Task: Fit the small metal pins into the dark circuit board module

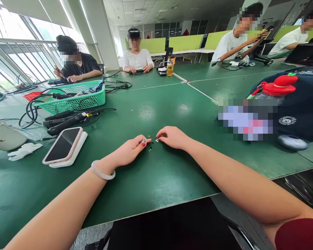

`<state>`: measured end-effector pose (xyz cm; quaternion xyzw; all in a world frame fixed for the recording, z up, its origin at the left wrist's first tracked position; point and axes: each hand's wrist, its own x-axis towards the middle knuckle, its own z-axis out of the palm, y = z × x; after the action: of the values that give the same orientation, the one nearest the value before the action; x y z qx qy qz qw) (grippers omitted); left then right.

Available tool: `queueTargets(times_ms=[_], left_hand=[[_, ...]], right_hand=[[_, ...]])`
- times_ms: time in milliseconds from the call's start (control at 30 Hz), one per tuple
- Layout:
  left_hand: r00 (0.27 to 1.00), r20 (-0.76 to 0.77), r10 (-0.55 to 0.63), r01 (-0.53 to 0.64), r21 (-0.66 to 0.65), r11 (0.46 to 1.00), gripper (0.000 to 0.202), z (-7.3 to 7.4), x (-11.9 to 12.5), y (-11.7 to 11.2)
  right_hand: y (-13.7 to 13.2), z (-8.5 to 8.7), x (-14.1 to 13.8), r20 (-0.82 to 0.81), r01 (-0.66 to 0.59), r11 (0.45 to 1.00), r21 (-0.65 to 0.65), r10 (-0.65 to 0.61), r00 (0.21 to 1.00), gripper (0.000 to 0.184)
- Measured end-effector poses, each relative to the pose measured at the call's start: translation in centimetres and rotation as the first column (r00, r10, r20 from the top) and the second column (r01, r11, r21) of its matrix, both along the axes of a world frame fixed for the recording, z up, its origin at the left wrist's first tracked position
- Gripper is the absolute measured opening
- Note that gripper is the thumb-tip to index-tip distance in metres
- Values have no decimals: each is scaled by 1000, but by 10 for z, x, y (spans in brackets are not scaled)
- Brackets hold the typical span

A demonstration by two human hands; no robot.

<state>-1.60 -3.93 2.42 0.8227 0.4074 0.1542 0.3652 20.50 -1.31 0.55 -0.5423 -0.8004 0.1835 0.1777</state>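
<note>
Head camera, starting from the left: a crumpled white tissue (25, 151) lies just left of the pink-edged smartphone (64, 145), which sits on a white slab (77, 149) on the green counter (135, 194). Just beyond that phone, black handheld devices (65, 124) with cords; farther beyond, the mint plastic basket (94, 101), loaded with cables and gear.

Now right of the phone, here's the left hand (130, 150), pale bracelet (101, 175) at its wrist! Thumb and forefinger narrowed nearly together, and whether they grip anything, I can't tell. Past those fingertips, level with the phone, a tiny dark-and-white piece (150, 149) lies loose on the counter.

Farther right of the phone, the right hand (173, 136) bends in, fingertips pinched on a small white piece (157, 140)! Fine fingertip handling of small parts, that looks like the step in hand. The next move, I'd judge, calls for a light, exact pinch and steady wrists; parts this small could slip away easily. And well right of the phone, the dark backpack (310, 100).
</note>
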Motion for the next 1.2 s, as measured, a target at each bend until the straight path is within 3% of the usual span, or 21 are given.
queueTargets(times_ms=[133,267,367,500,700,800,900,1067,1200], left_hand=[[979,202,-37,58,-100,993,31,0,1,-3],[972,235,33,-6,-116,993,31,-3,-6,2],[981,187,51,-37,-80,996,31,-2,-7,3],[996,83,39,-42,28,999,28,-2,-7,4],[986,-45,163,-150,222,964,30,-2,-7,9],[980,-40,195,-179,250,952,31,-2,-8,10],[977,30,209,-211,192,958,32,-4,-8,10],[953,168,254,-257,-5,966,28,-8,-9,10],[922,247,300,-271,-144,952,29,-5,-8,10]], right_hand=[[-4,3,-2,8,-77,997,-2,77,997,11],[-11,5,-6,-35,-174,985,-20,173,984,6],[-12,5,-7,-42,-222,975,3,222,974,5],[-8,4,-4,-17,-183,983,29,184,983,13],[-10,4,-1,-56,-201,980,11,201,978,13],[-15,4,-7,-76,-235,972,19,236,969,20],[-19,2,-14,-71,-264,964,42,267,961,23],[-19,0,-20,-48,-298,953,52,300,953,8],[-18,2,-19,-84,-269,960,81,276,958,10]])
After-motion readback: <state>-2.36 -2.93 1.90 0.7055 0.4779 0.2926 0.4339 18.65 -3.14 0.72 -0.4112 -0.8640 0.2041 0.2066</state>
